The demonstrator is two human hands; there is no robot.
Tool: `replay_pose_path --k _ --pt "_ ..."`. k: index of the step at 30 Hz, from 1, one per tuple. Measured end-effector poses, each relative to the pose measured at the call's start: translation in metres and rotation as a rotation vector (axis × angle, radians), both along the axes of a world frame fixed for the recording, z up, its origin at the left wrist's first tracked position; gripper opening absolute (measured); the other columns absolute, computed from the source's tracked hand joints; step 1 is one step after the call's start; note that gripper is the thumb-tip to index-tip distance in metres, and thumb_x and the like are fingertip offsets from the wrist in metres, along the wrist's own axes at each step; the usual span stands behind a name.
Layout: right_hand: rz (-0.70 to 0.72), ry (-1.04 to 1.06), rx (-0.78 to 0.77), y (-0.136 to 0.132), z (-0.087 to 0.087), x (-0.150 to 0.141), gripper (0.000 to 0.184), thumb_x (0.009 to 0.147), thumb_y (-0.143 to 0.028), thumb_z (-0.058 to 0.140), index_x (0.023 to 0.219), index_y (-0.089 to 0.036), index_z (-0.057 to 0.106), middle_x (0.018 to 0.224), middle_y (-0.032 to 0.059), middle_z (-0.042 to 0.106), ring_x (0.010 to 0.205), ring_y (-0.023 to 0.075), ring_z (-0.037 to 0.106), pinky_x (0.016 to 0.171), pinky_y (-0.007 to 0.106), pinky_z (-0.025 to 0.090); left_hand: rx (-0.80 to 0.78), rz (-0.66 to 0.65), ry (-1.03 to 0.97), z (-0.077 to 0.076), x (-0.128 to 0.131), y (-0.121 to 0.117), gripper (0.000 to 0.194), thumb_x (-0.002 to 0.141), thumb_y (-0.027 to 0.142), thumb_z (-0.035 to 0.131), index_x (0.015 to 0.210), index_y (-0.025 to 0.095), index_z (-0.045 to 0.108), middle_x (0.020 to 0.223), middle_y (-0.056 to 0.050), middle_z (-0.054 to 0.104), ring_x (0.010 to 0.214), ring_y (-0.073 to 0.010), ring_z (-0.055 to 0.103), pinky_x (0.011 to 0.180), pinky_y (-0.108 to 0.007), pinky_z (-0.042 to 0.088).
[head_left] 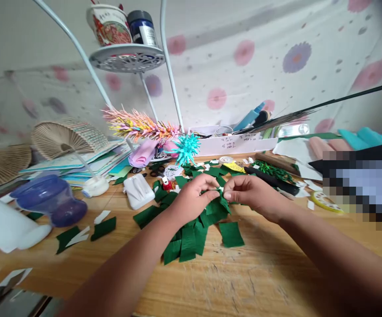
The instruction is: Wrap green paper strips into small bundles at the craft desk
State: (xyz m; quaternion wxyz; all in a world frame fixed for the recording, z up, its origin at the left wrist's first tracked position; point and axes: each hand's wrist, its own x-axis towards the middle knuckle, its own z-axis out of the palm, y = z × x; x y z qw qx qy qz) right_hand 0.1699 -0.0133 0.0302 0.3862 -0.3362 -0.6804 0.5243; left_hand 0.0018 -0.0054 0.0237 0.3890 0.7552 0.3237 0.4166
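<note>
Green paper: between the hands, pinched by left hand and right hand, nearly meeting; grip partly hidden
Box: beyond the hands, blue tube above its rim
Pot: left of them, contents unclear
Table: wood, beneath both
Cloth: flowered, beyond box
Dark thing: far right, cut off
</note>
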Motion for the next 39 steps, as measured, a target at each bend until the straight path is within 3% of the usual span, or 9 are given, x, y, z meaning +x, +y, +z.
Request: replay_pose_path --k 6,16,22,27,36,39 --pt "0.003 0.011 -0.027 -0.001 -0.007 -0.003 0.012 0.066 -0.024 0.059 0.064 -0.015 0.052 0.059 -0.0031 0.044 0.056 0.0088 0.039 0.053 0.022 0.031 0.165 0.029 0.132 0.002 -0.003 -0.003 0.013 0.071 0.011 0.049 0.082 0.019 0.049 0.080 0.001 0.057 0.076 -0.0097 0.053 0.070 -0.021 0.041" --pt "-0.169 -0.282 0.414 -0.007 -0.012 -0.001 0.001 0.068 -0.015 0.052 0.068 -0.016 0.052 0.066 -0.0004 0.053 0.061 0.0111 0.047 0.056 0.022 0.037 0.151 0.035 0.297 0.004 -0.002 -0.004 0.012 0.072 0.016 0.049 0.083 0.019 0.054 0.079 0.001 0.060 0.074 -0.0114 0.055 0.068 -0.022 0.042" --pt "-0.165 -0.372 0.541 -0.006 -0.013 0.003 0.006 0.066 -0.011 0.051 0.069 -0.016 0.051 0.067 -0.0006 0.053 0.062 0.0107 0.048 0.058 0.021 0.038 0.257 0.125 0.442 0.006 0.000 -0.008 0.007 0.071 0.021 0.051 0.069 0.018 0.057 0.069 0.002 0.059 0.066 -0.0118 0.053 0.060 -0.022 0.039" --pt "-0.098 -0.372 0.560 -0.004 -0.015 0.008 0.010 0.062 -0.008 0.051 0.068 -0.016 0.049 0.069 0.0000 0.052 0.061 0.0101 0.045 0.055 0.020 0.036 0.328 0.106 0.466 0.007 0.004 -0.016 0.009 0.071 0.016 0.050 0.074 0.020 0.058 0.075 0.002 0.061 0.072 -0.0121 0.053 0.065 -0.023 0.039" --pt "-0.057 -0.400 0.593 -0.006 -0.016 0.011 0.013 0.064 -0.011 0.053 0.062 -0.017 0.042 0.065 -0.0016 0.047 0.062 0.0104 0.043 0.057 0.022 0.035 0.246 -0.003 0.388 0.003 0.006 -0.016 0.012 0.067 0.018 0.055 0.079 0.019 0.057 0.081 0.002 0.060 0.076 -0.0112 0.054 0.069 -0.022 0.041" --pt "-0.021 -0.362 0.535 -0.006 -0.015 0.012 0.011 0.066 -0.016 0.056 0.068 -0.017 0.045 0.068 -0.0008 0.048 0.063 0.0106 0.044 0.058 0.022 0.035 0.244 0.004 0.389 0.006 0.004 -0.014 0.010 0.069 0.016 0.052 0.077 0.020 0.057 0.080 0.003 0.060 0.076 -0.0109 0.054 0.069 -0.023 0.041"
